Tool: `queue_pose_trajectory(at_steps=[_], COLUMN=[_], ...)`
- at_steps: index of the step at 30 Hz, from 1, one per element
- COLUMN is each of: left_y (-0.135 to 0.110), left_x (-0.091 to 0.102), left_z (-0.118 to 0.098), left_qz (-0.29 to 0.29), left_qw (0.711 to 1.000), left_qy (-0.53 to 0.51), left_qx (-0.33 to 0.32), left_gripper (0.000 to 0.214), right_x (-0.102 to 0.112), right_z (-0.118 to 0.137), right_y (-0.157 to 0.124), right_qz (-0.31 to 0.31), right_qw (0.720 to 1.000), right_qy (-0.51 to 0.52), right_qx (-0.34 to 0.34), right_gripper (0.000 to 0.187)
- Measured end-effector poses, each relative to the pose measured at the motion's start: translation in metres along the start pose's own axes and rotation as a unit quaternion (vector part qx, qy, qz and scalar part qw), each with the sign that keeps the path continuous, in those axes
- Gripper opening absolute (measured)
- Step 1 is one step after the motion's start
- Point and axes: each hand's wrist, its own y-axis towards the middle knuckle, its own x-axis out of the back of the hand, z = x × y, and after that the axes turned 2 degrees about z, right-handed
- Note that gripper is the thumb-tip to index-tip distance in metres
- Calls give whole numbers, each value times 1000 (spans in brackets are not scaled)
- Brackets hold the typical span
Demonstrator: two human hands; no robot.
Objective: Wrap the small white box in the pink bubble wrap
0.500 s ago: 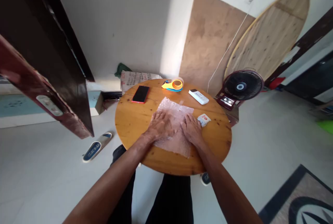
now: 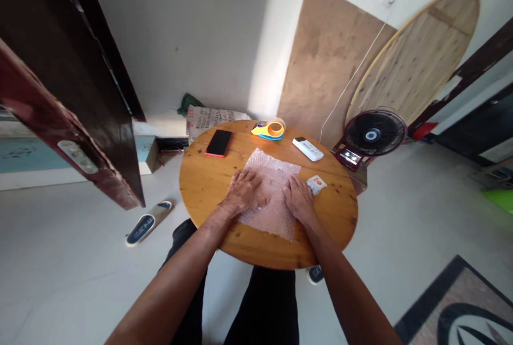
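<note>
Both hands lie flat and open, palms down, on a bumpy translucent bubble wrap sheet (image 2: 274,167) mid-way across the round wooden desk (image 2: 202,187). The left hand (image 2: 243,191) covers its left half. The right hand (image 2: 298,199) presses its right edge, just beside a small white packet (image 2: 316,184). Bare wood rings the sheet.

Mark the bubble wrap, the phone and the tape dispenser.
bubble wrap (image 2: 276,169), head view, bare patch near its far edge.
phone (image 2: 219,143), head view, middle of the dark screen.
tape dispenser (image 2: 274,130), head view, on the tape roll.
</note>
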Motion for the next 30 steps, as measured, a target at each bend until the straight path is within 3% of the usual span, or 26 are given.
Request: queue_pose_trajectory(at_steps=[5, 12, 17, 20, 23, 25, 28, 30], left_y=[-1, -1, -2, -2, -1, -1, -2, -2], left_x=[1, 0, 1, 2, 2, 1, -1, -3], left_z=[-1, -1, -2, -3, -3, -3, -1, 0], left_qz=[1, -8, -1, 4, 4, 0, -17, -27], left_qw=[1000, 1000, 1000, 1000, 1000, 1000, 1000, 1000], left_qy=[2, 10, 6, 2, 0, 0, 3, 3], left_qx=[1, -6, -4, 2, 9, 8, -3, -8], left_gripper=[76, 78, 82, 83, 82, 82, 82, 82], right_x=[-3, 6, 20, 23, 21, 19, 23, 32], right_z=[-6, -8, -13, -25, -38, -44, -46, -40], right_y=[0, -8, -12, -10, -7, -4, -3, -5], right_qz=[-35, -146, -226, -217, -149, -138, -198, -246], right_qw=[999, 988, 972, 965, 968, 966, 939, 895], right_qy=[27, 29, -21, -9, 26, 62, 205, 335], right_qx=[8, 31, -63, -147, -202, -208, -193, -165], right_gripper=[46, 37, 42, 54, 54, 51, 52, 52])
